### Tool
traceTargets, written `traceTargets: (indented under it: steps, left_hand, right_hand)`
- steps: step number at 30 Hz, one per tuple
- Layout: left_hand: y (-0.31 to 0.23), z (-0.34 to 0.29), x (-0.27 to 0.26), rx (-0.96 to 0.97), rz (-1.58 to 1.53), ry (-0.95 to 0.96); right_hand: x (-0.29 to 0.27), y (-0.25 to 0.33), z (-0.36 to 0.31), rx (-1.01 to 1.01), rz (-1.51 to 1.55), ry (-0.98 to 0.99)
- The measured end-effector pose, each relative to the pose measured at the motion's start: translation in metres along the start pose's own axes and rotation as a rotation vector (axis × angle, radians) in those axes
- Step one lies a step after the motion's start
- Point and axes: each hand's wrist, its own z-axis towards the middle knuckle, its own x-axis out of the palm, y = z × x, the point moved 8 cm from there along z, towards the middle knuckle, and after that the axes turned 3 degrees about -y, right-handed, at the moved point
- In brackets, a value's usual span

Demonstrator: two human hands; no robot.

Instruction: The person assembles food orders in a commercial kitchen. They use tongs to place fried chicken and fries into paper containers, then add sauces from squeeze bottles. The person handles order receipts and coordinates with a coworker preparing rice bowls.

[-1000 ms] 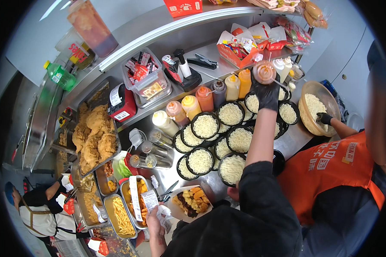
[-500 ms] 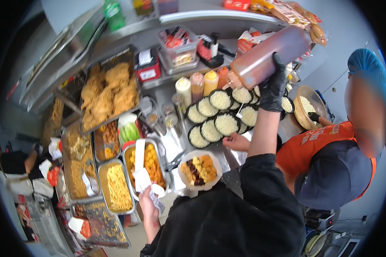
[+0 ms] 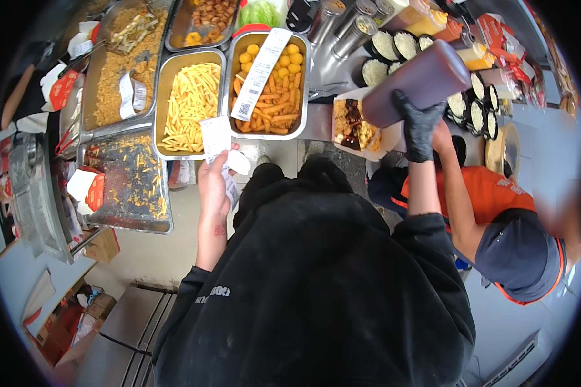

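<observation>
My bare left hand is closed on paper receipts, beside the tray of French fries. My right hand, in a black glove, grips a large squeeze bottle of reddish-brown sauce. The bottle is tilted, its lower left end over an open food box at the counter edge. Fried pieces and a dark sauce show in the box; the bottle hides part of it. I cannot tell whether sauce is flowing.
A long receipt lies across a tray of fried snacks. Shakers and black bowls of white shreds stand behind the box. At right, a co-worker in an orange vest reaches an arm close to my right hand. A crumb-strewn tray sits left.
My view has tipped down. The bottle, raised above the bowls before, is now lowered over the food box. The co-worker's arm has come up beside my right hand. My left hand still holds the receipts.
</observation>
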Motion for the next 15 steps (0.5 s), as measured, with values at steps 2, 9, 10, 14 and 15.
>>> traceTargets:
  steps: [2, 9, 10, 14, 15]
  left_hand:
    - [0.002, 0.002, -0.008, -0.001, 0.017, 0.015]
    - [-0.004, 0.002, -0.009, -0.003, 0.069, -0.014]
    - [-0.003, 0.003, -0.008, -0.003, 0.077, -0.010]
    - [-0.005, 0.007, -0.001, -0.004, 0.118, -0.001]
    - [-0.005, 0.006, 0.003, -0.004, 0.104, -0.003]
  right_hand:
    - [0.010, -0.032, -0.027, 0.094, 0.039, -0.004]
    - [0.025, -0.041, -0.029, 0.067, -0.041, -0.032]
    - [0.025, -0.044, -0.018, 0.063, -0.023, -0.065]
    - [0.017, -0.031, 0.018, 0.040, 0.005, -0.164]
    - [0.019, -0.013, 0.017, 0.037, -0.009, -0.170]
